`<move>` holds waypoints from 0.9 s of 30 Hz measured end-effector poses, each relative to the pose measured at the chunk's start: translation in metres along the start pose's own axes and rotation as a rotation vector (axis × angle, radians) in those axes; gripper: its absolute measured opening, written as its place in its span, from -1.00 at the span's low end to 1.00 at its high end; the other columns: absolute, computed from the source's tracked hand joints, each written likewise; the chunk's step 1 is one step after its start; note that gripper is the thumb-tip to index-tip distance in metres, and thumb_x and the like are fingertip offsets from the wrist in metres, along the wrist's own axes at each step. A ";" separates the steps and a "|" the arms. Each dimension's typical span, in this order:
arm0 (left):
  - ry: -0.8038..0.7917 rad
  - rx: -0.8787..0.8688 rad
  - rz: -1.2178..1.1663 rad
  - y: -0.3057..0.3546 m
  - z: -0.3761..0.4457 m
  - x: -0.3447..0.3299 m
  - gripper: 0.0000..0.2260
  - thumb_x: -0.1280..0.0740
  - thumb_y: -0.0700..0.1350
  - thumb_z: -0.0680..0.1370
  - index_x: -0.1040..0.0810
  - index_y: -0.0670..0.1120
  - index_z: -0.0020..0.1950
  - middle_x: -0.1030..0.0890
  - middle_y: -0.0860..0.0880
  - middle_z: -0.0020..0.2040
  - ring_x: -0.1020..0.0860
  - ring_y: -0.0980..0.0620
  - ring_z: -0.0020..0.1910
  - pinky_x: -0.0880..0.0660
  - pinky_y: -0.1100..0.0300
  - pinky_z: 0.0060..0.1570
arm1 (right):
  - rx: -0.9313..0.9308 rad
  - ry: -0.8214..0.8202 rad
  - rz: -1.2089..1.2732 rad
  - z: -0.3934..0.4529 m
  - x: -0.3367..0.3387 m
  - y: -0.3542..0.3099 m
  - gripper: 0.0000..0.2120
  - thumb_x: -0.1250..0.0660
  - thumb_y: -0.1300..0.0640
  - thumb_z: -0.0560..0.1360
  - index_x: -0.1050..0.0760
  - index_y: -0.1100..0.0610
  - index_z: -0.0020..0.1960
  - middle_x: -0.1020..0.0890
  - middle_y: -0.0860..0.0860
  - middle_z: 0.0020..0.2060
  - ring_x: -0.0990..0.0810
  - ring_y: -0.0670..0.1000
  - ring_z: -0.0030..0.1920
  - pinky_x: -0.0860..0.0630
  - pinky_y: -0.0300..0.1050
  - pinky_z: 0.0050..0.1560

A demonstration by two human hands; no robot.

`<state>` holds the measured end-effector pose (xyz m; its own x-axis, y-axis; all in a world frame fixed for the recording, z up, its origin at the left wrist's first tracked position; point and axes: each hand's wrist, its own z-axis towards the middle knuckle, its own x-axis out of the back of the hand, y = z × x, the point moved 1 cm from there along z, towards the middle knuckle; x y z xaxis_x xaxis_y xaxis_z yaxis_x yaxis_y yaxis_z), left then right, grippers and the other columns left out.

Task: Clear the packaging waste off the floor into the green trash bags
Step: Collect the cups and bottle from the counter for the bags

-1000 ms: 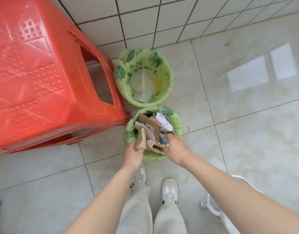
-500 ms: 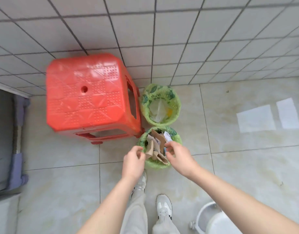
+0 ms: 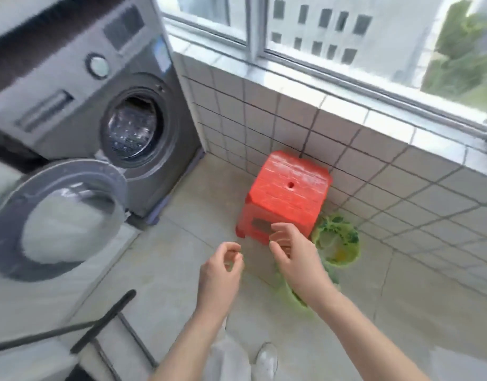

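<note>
Two green trash bags stand on the floor (image 3: 181,270) beside the red stool (image 3: 287,192): the far bag (image 3: 337,240) near the tiled wall (image 3: 374,160), the near bag (image 3: 290,294) largely hidden behind your right hand (image 3: 294,254). Both hands are empty (fingers loosely curled); your left hand (image 3: 220,270) hovers just beside the right. The washing machine (image 3: 80,86) stands left, door (image 3: 55,215) open.

Both hands have lifted clear of the nearer green trash bag (image 3: 289,294) — the left hand (image 3: 220,273) and right hand (image 3: 297,259) now hover empty, fingers loosely curled, above the floor — apart from the cardboard they pressed.
</note>
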<state>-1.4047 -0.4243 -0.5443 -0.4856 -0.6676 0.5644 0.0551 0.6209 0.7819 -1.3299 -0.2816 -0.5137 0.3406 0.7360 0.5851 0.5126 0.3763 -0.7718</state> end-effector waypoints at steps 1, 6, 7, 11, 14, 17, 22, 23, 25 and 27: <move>0.052 0.010 0.007 -0.002 -0.002 0.026 -0.91 -0.34 -0.12 0.52 -0.55 0.07 -0.03 -0.65 0.11 -0.16 -0.59 0.14 -0.14 -0.46 0.26 -0.10 | 0.041 -0.022 -0.011 0.000 -0.007 -0.025 -0.73 -0.29 0.19 0.53 -0.44 0.05 0.22 -0.60 -0.08 0.02 -0.57 -0.10 0.04 -0.49 -0.14 0.16; 0.310 0.044 0.005 -0.015 -0.001 0.158 -0.87 -0.35 -0.15 0.51 -0.51 0.10 -0.08 -0.63 0.10 -0.23 -0.58 0.13 -0.21 -0.35 0.46 -0.24 | 0.263 -0.116 -0.076 0.004 -0.054 -0.137 -0.72 -0.30 0.15 0.52 -0.45 0.05 0.23 -0.59 -0.11 0.00 -0.57 -0.12 0.05 -0.50 -0.09 0.14; 0.358 0.048 -0.003 -0.019 0.000 0.184 -0.86 -0.36 -0.16 0.50 -0.51 0.10 -0.09 -0.63 0.10 -0.24 -0.58 0.13 -0.22 -0.36 0.42 -0.24 | 0.303 -0.129 -0.091 0.006 -0.066 -0.158 -0.72 -0.30 0.14 0.52 -0.45 0.05 0.23 -0.59 -0.12 0.00 -0.56 -0.13 0.05 -0.50 -0.10 0.14; 0.525 0.079 -0.035 -0.037 0.001 0.275 -0.84 -0.38 -0.18 0.50 -0.52 0.10 -0.10 -0.62 0.12 -0.27 -0.56 0.22 -0.25 -0.38 0.46 -0.26 | 0.437 -0.153 -0.111 0.017 -0.112 -0.235 -0.74 -0.31 0.10 0.52 -0.44 0.01 0.21 -0.57 -0.17 0.00 -0.53 -0.19 0.06 -0.46 -0.18 0.17; 0.628 0.102 -0.103 -0.050 0.004 0.333 -0.77 -0.39 -0.22 0.48 -0.50 0.14 -0.14 -0.62 0.11 -0.28 -0.56 0.24 -0.20 -0.35 0.58 -0.28 | 0.485 -0.181 -0.094 0.027 -0.149 -0.291 -0.74 -0.30 0.09 0.53 -0.44 -0.01 0.21 -0.56 -0.18 0.01 -0.52 -0.22 0.07 -0.43 -0.24 0.15; 0.673 0.108 -0.127 -0.062 0.014 0.384 -0.79 -0.39 -0.22 0.49 -0.52 0.11 -0.13 -0.63 0.10 -0.27 -0.56 0.25 -0.18 -0.37 0.56 -0.27 | 0.535 -0.214 -0.062 0.041 -0.185 -0.343 -0.74 -0.29 0.10 0.53 -0.43 -0.03 0.22 -0.55 -0.20 0.02 -0.50 -0.26 0.07 -0.37 -0.44 0.07; 0.710 0.089 -0.113 -0.073 0.050 0.457 -0.89 -0.37 -0.17 0.50 -0.56 0.05 -0.06 -0.63 0.11 -0.26 -0.56 0.26 -0.18 -0.40 0.52 -0.25 | 0.571 -0.238 0.000 0.068 -0.232 -0.411 -0.78 -0.29 0.09 0.54 -0.44 -0.07 0.18 -0.57 -0.19 0.03 -0.52 -0.22 0.11 -0.47 -0.26 0.14; 0.725 0.088 -0.109 -0.073 0.059 0.469 -0.89 -0.37 -0.16 0.50 -0.56 0.05 -0.06 -0.63 0.10 -0.26 -0.56 0.26 -0.20 -0.40 0.52 -0.25 | 0.575 -0.242 0.008 0.074 -0.239 -0.422 -0.76 -0.29 0.09 0.54 -0.44 -0.06 0.19 -0.57 -0.19 0.03 -0.52 -0.21 0.12 -0.48 -0.21 0.16; 0.746 0.079 -0.102 -0.075 0.078 0.491 -0.90 -0.36 -0.15 0.51 -0.55 0.06 -0.06 -0.62 0.12 -0.25 -0.55 0.25 -0.21 -0.40 0.50 -0.25 | 0.581 -0.252 0.025 0.089 -0.252 -0.441 -0.73 -0.29 0.09 0.55 -0.43 -0.04 0.24 -0.57 -0.18 0.04 -0.51 -0.22 0.13 -0.47 -0.22 0.16; 0.757 0.073 -0.106 -0.075 0.099 0.510 -0.90 -0.35 -0.14 0.51 -0.55 0.06 -0.03 -0.61 0.13 -0.23 -0.54 0.23 -0.20 -0.43 0.43 -0.24 | 0.579 -0.266 0.045 0.106 -0.263 -0.460 -0.71 -0.28 0.09 0.55 -0.42 -0.02 0.27 -0.56 -0.16 0.07 -0.50 -0.22 0.15 -0.46 -0.33 0.13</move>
<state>-1.7422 -0.7704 -0.3412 0.2457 -0.8082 0.5352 -0.0286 0.5458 0.8374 -1.7390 -0.5883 -0.3390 0.1064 0.8449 0.5243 -0.0325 0.5299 -0.8474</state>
